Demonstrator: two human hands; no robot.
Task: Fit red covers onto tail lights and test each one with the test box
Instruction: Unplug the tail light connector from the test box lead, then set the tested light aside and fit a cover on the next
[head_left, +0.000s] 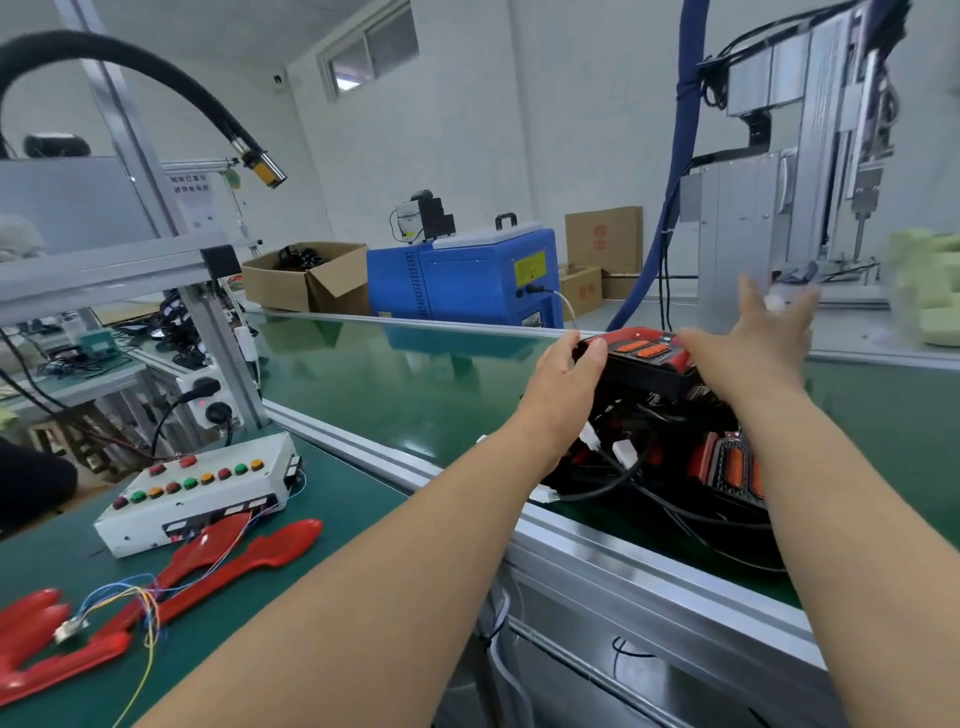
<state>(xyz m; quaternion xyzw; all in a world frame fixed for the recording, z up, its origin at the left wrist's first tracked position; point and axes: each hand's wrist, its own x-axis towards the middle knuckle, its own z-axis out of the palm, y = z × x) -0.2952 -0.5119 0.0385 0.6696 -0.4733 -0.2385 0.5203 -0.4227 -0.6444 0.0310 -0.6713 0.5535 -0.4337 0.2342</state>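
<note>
While gripped at one end only, liable to tip: left hand (563, 366) curled round the left end of a tail light (647, 358) at centre right, thumb on top, holding it above a pile of lights (722, 462) on the green belt (415, 395). Right hand (763, 332) wide, fingers spread, beyond the light's far end, gripping nothing. Apt to sag or twist from so lopsided a hold unless steadied on the right.

Apt to snag as well: black cables and white plugs tangled just beneath, so a quick pull may drag a neighbour off the pile or strain a plug.

Test box (200, 491) on the desk (353, 488) at lower left, well apart from the light. Red covers (236, 551) touching its front, with loose coloured wires (132, 590) across them, easy to hook when reaching for a cover.

Hard to make out: right hand blurred, so cannot tell whether touching the light. Underside of the light hidden behind both hands. Cannot tell whether a cable ties it to the pile. More covers cut off at the lower-left edge.
</note>
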